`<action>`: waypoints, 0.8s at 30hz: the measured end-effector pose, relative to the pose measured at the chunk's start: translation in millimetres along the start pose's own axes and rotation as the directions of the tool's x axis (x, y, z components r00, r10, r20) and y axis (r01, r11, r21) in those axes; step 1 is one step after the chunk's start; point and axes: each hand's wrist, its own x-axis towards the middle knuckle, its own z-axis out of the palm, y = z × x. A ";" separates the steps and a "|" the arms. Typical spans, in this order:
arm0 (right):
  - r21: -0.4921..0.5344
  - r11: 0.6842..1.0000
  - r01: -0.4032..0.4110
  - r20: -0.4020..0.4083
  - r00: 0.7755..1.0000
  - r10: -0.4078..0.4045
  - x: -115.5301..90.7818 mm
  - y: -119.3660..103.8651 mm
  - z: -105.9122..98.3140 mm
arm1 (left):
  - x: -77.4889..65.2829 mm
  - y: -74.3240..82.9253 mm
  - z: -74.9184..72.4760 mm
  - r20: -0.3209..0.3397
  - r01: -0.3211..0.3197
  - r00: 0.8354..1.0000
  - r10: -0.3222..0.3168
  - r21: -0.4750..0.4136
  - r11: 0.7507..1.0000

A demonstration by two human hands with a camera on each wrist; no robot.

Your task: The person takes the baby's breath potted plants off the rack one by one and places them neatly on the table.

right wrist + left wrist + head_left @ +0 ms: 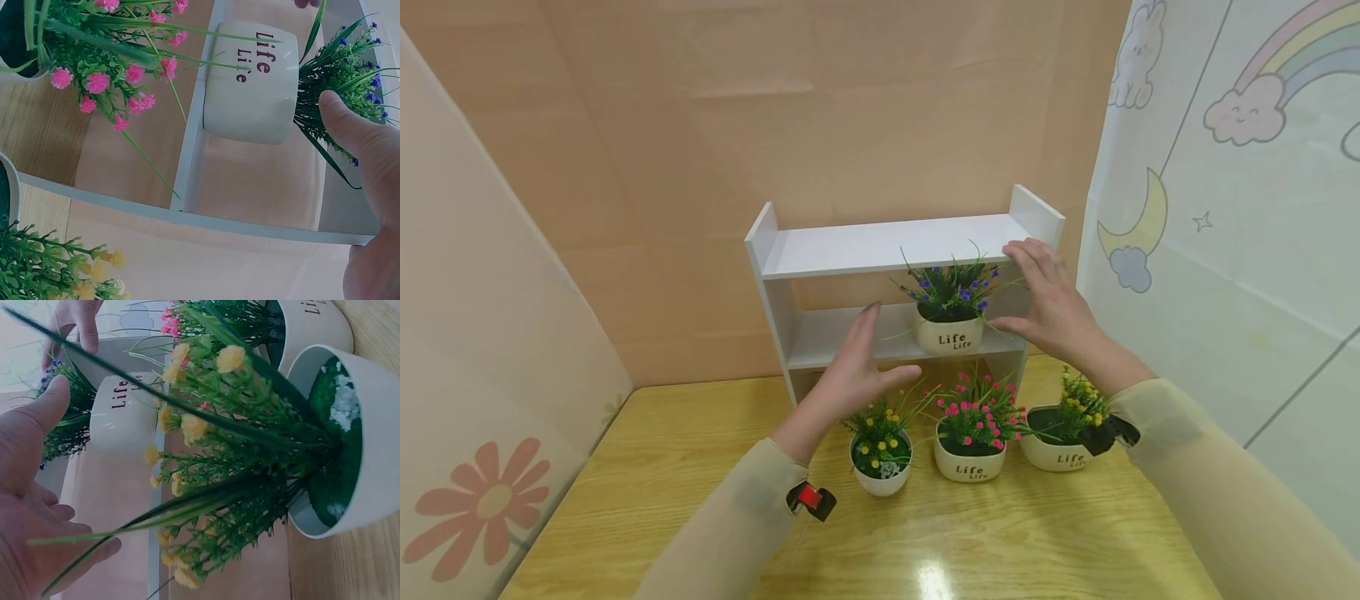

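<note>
A white pot (pixel 950 337) of blue-purple flowers, lettered "Life", stands on the shelf unit's lower board (pixel 827 333). My right hand (pixel 1054 304) is to its right, fingers spread, fingertips at the front edge of the top board (pixel 887 243). Its thumb (pixel 340 122) overlaps the plant's leaves in the right wrist view. To the pot's left is my left hand (pixel 859 375), thumb spread away from straight fingers, with nothing in its grasp. Below that hand sits a round white pot (pixel 381 444) of yellow flowers.
On the wooden table (pixel 700 467), before the shelf unit, are a pot of pink flowers (pixel 970 462) and, at right, another pot of yellow flowers (pixel 1052 454), partly behind my right wrist. Patterned panels (pixel 1247 250) flank the table, with an orange-tan backdrop (pixel 850 108) behind.
</note>
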 end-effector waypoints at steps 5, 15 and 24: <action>0.004 1.000 -0.004 0.005 1.000 0.004 -0.7 -2.5 -1.9 | 15.1 1.3 5.2 0.000 -0.023 1.000 0.023 -0.024 0.999; 0.009 1.000 0.013 -0.008 1.000 -0.013 -0.8 -6.0 -2.7 | 39.1 2.9 14.6 0.018 -0.039 0.999 0.039 -0.019 0.999; 0.008 1.000 0.026 -0.015 1.000 -0.026 -0.5 -3.6 -1.0 | 52.3 8.9 19.5 0.035 -0.032 0.999 0.035 -0.071 0.997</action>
